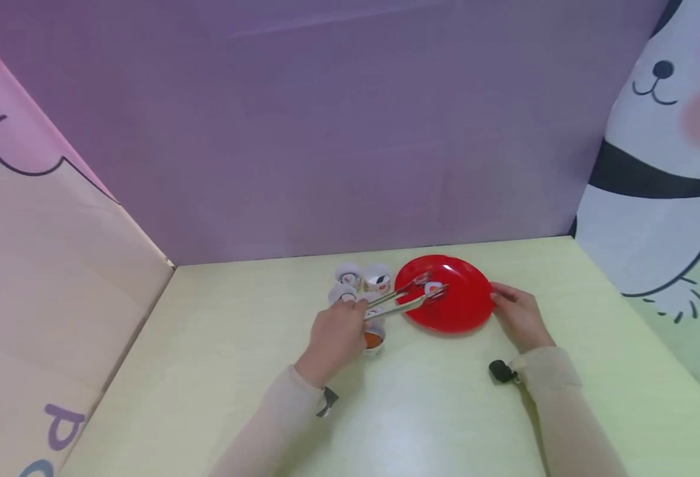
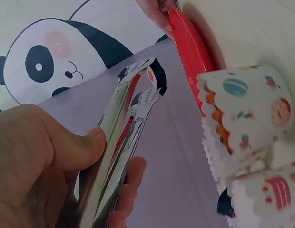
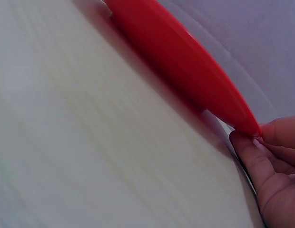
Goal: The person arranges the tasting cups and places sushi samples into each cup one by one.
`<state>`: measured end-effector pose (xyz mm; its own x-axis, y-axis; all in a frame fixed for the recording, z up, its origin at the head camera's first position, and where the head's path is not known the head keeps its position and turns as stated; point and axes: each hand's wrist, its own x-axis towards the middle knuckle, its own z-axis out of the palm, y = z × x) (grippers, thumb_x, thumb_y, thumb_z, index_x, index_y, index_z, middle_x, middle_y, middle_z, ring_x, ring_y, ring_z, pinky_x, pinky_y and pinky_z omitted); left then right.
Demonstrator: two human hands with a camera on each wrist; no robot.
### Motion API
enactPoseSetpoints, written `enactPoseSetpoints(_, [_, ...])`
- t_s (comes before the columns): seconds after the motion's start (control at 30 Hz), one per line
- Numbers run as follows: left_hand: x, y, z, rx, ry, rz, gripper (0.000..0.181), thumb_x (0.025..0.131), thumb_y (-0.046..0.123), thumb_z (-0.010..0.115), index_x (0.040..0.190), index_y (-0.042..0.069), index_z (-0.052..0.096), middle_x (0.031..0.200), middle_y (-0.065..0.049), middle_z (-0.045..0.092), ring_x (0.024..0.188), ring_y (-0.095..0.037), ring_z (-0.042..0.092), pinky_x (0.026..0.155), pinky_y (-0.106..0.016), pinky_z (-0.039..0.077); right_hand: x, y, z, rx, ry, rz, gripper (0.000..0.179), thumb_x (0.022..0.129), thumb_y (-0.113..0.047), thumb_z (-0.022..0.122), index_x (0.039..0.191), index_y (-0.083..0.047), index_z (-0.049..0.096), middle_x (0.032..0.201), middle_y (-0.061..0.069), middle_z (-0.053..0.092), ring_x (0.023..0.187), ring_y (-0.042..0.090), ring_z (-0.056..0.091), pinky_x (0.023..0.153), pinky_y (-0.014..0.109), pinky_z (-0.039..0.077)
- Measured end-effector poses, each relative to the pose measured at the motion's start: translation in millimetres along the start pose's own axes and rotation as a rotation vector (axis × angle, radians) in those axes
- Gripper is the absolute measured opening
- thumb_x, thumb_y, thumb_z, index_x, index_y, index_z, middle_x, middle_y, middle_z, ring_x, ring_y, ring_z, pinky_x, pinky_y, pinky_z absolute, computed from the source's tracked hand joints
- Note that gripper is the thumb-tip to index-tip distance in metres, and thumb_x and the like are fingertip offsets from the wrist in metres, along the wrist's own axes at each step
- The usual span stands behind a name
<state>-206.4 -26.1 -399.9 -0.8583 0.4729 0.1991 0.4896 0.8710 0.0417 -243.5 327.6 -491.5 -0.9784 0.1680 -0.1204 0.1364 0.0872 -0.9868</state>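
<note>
Metal tongs (image 1: 399, 309) are gripped in my left hand (image 1: 333, 336), thumb on one arm and fingers curled round the other. Between the tong tips is a small sushi roll piece (image 2: 157, 73), with a dark wrap and an orange-red centre. In the head view the piece overlaps the round red plate (image 1: 465, 311). My right hand (image 1: 519, 319) pinches the plate's right rim between thumb and fingers. Left of the plate stand several patterned paper cups (image 2: 247, 114), partly hidden behind my left hand and the tongs. Sushi pieces show in some of them.
Everything stands on a pale wood-grain table (image 1: 224, 371). A purple backdrop (image 1: 350, 132) rises behind the far edge, with printed panels at both sides. Dark bands circle both wrists; the right one carries a small black device (image 1: 500, 371).
</note>
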Motion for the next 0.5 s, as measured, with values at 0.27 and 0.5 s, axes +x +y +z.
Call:
enactPoseSetpoints(0.27, [-21.1, -21.9, -8.3, 0.018, 0.042, 0.028, 0.033, 0.084, 0.022, 0.069, 0.111, 0.003, 0.063, 0.079, -0.006, 0.062, 0.063, -0.016, 0.051, 0.044, -0.024, 0.037, 2.0, -1.2, -1.2, -0.019, 0.008, 0.031, 0.051, 0.099, -0.021, 0.048, 0.142, 0.003, 0.034, 0.141, 0.021, 0.039, 0.097, -0.002, 0.054, 0.083, 0.013, 0.048])
enactPoseSetpoints(0.5, [-36.3, -39.9, -2.8, -0.022, 0.042, 0.038, 0.037, 0.084, 0.02, 0.068, 0.117, 0.005, 0.061, 0.077, -0.004, 0.061, 0.063, -0.015, 0.05, 0.046, -0.023, 0.038, 2.2, -0.7, -2.7, -0.036, 0.007, 0.028, 0.052, 0.099, -0.021, 0.047, 0.142, 0.004, 0.034, 0.142, 0.024, 0.037, 0.095, -0.004, 0.054, 0.083, 0.013, 0.048])
